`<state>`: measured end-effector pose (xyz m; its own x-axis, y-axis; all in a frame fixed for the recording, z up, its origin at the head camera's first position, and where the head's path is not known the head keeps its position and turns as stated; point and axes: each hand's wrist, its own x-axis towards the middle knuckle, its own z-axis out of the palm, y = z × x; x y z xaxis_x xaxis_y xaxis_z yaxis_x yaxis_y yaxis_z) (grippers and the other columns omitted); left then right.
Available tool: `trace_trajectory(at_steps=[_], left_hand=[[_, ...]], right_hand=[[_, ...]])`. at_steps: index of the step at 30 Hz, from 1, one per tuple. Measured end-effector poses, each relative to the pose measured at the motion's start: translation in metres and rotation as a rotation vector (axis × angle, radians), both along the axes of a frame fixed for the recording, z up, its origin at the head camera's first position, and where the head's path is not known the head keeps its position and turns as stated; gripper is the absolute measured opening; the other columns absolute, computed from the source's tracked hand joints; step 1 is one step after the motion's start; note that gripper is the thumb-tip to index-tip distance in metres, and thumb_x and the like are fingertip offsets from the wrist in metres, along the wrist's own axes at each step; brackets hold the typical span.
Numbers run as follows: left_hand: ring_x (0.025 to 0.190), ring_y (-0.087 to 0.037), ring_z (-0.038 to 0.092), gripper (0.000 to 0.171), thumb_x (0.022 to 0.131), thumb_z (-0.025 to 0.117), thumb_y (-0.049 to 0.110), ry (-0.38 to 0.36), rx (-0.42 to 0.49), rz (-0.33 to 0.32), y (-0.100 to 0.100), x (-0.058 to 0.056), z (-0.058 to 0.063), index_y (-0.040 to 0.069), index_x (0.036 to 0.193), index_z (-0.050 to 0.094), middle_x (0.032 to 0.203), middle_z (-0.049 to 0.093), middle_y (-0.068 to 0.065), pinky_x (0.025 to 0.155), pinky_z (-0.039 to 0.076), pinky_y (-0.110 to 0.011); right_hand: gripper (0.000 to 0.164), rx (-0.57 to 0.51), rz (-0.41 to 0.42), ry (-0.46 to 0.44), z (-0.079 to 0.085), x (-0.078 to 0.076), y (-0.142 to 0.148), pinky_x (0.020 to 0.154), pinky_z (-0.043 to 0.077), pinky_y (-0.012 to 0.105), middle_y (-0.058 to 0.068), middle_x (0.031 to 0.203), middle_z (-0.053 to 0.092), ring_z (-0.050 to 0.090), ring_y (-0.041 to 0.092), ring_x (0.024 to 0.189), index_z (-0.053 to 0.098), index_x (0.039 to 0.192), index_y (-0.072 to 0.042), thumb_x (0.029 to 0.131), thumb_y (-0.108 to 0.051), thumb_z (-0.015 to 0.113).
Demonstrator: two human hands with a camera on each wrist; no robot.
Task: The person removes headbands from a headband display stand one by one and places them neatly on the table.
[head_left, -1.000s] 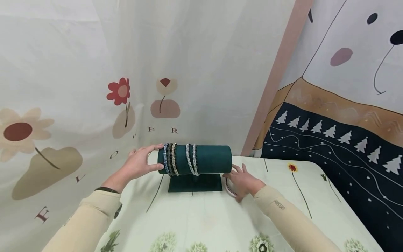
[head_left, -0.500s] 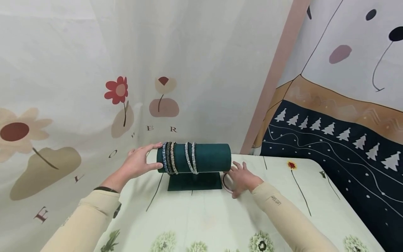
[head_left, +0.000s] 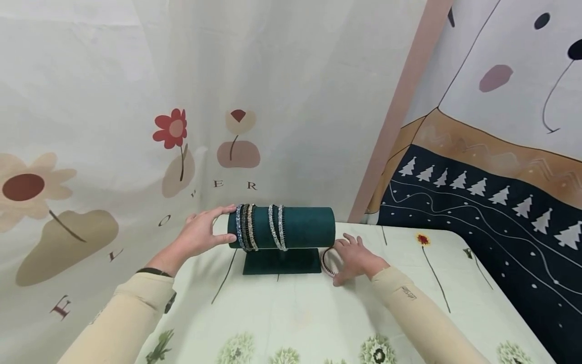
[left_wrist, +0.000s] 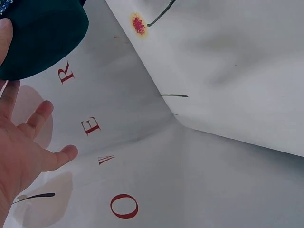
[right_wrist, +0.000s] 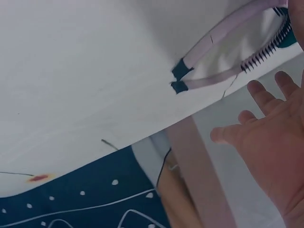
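A dark green velvet roll on a flat base forms a display stand [head_left: 305, 227] on the table. Several glittery headbands [head_left: 247, 228] with black teeth sit around its left part, and two silvery ones [head_left: 281, 228] farther right. My left hand [head_left: 197, 233] grips the roll's left end, thumb in front and fingers at the top. By the right end of the stand, my right hand [head_left: 356, 260] holds a pale pink toothed headband [right_wrist: 216, 40] between thumb and fingers, the other fingers spread. Dark tips [right_wrist: 180, 76] finish that band's two ends, and the hand covers part of it.
The table has a pale cloth [head_left: 295, 313] with printed flowers. A white printed curtain [head_left: 300, 101] hangs close behind the stand, and a dark blue patterned cloth [head_left: 477, 232] hangs along the right edge.
My right thumb has shifted a little left, and the pink headband has turned so that its curve shows wider beside the base. The left hand and the stand keep their places.
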<state>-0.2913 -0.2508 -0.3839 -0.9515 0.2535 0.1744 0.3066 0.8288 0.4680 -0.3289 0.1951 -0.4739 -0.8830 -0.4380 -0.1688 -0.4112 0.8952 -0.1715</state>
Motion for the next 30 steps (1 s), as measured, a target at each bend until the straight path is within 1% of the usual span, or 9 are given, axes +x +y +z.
trace_trajectory(at_steps=[2, 5, 10, 14, 18, 21, 23, 27, 30], left_hand=[[0.153, -0.052, 0.040, 0.081, 0.093, 0.085, 0.034, -0.004, 0.000, 0.002, 0.000, 0.000, 0.000, 0.022, 0.163, 0.046, 0.171, 0.043, -0.010, 0.124, 0.007, -0.081], [0.153, -0.052, 0.039, 0.081, 0.093, 0.085, 0.034, -0.008, 0.002, 0.004, 0.001, 0.001, 0.001, 0.022, 0.163, 0.045, 0.171, 0.043, -0.011, 0.124, 0.007, -0.081], [0.153, -0.052, 0.039, 0.081, 0.093, 0.085, 0.034, -0.015, 0.005, -0.003, 0.002, 0.001, 0.001, 0.022, 0.163, 0.045, 0.171, 0.043, -0.011, 0.124, 0.007, -0.081], [0.152, -0.052, 0.040, 0.081, 0.093, 0.085, 0.033, -0.003, 0.003, -0.006, 0.001, 0.000, 0.001, 0.021, 0.163, 0.045, 0.171, 0.043, -0.010, 0.124, 0.008, -0.081], [0.152, -0.051, 0.041, 0.081, 0.093, 0.085, 0.033, 0.010, -0.002, -0.011, 0.000, -0.001, 0.002, 0.021, 0.162, 0.046, 0.171, 0.044, -0.009, 0.123, 0.009, -0.082], [0.152, -0.051, 0.041, 0.081, 0.093, 0.085, 0.033, 0.009, -0.006, -0.014, 0.001, 0.000, 0.002, 0.021, 0.162, 0.046, 0.171, 0.043, -0.009, 0.123, 0.009, -0.082], [0.152, -0.051, 0.041, 0.081, 0.093, 0.085, 0.034, 0.006, -0.006, -0.013, 0.001, 0.000, 0.002, 0.021, 0.163, 0.045, 0.171, 0.043, -0.009, 0.123, 0.009, -0.082], [0.153, -0.051, 0.040, 0.081, 0.093, 0.085, 0.033, 0.003, -0.003, -0.009, 0.001, -0.001, 0.001, 0.021, 0.163, 0.045, 0.171, 0.043, -0.010, 0.123, 0.009, -0.081], [0.153, -0.051, 0.040, 0.081, 0.093, 0.085, 0.033, 0.001, 0.000, -0.009, 0.001, 0.000, 0.001, 0.021, 0.163, 0.045, 0.171, 0.043, -0.010, 0.123, 0.009, -0.081]], right_hand=[[0.111, -0.043, -0.025, -0.006, 0.003, -0.001, 0.006, 0.130, 0.015, 0.075, 0.018, 0.167, 0.045, 0.021, 0.048, 0.163, 0.043, 0.160, -0.008, 0.074, -0.050, 0.098], [0.105, -0.122, -0.081, -0.011, 0.008, -0.004, 0.014, 0.127, 0.029, 0.071, 0.018, 0.165, 0.048, 0.033, 0.046, 0.158, 0.041, 0.162, -0.012, 0.078, -0.044, 0.096], [0.078, -0.208, -0.197, 0.032, 0.021, -0.010, 0.023, 0.112, 0.052, 0.064, 0.020, 0.158, 0.056, 0.057, 0.042, 0.142, 0.042, 0.162, -0.012, 0.097, -0.033, 0.081], [0.054, -0.317, -0.291, 0.134, 0.037, -0.015, 0.024, 0.107, 0.054, 0.063, 0.021, 0.153, 0.061, 0.063, 0.042, 0.135, 0.047, 0.157, -0.008, 0.110, -0.029, 0.061], [0.050, -0.533, -0.363, 0.239, 0.053, -0.017, 0.015, 0.112, 0.051, 0.063, 0.021, 0.153, 0.060, 0.059, 0.043, 0.139, 0.047, 0.157, -0.006, 0.115, -0.033, 0.049], [0.053, -0.636, -0.326, 0.342, 0.065, -0.016, 0.001, 0.119, 0.044, 0.063, 0.021, 0.155, 0.058, 0.052, 0.044, 0.145, 0.048, 0.158, -0.006, 0.114, -0.036, 0.051], [0.055, -0.629, -0.261, 0.409, 0.074, -0.013, -0.013, 0.123, 0.039, 0.063, 0.019, 0.157, 0.057, 0.046, 0.045, 0.149, 0.049, 0.158, -0.007, 0.112, -0.038, 0.055], [0.057, -0.523, -0.072, 0.480, 0.089, -0.002, -0.050, 0.128, 0.032, 0.063, 0.013, 0.159, 0.057, 0.038, 0.044, 0.156, 0.054, 0.157, -0.015, 0.108, -0.042, 0.063], [0.058, -0.404, 0.057, 0.487, 0.095, 0.007, -0.078, 0.130, 0.027, 0.065, 0.010, 0.161, 0.056, 0.033, 0.043, 0.160, 0.054, 0.158, -0.023, 0.106, -0.048, 0.065]])
